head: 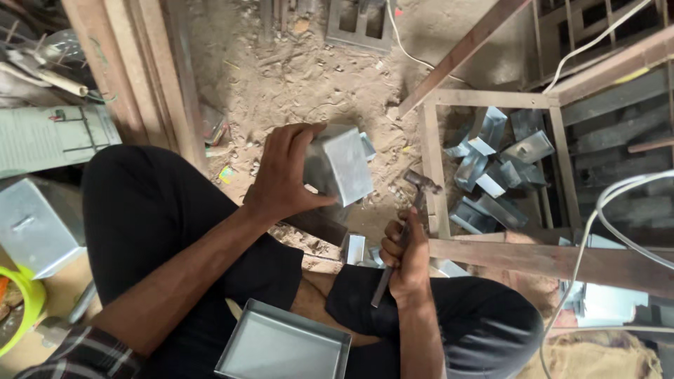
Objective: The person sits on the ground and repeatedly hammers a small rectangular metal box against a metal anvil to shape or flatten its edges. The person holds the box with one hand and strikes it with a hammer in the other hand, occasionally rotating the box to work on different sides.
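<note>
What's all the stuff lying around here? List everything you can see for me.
metal box: one, grey, held up over the sandy floor
hammer: one, dark, upright in the right hand
metal tray: one, grey, on the lap
bent metal pieces: a heap, grey, inside the wooden frame on the right
wooden frame: one, brown, on the floor at right
finished box: one, grey, far left
green bowl: one, at the lower left edge
white cables: several, right side
floor: sandy, littered with scraps
left hand: grip around the metal box
right hand: grip closed on the hammer handle
</note>
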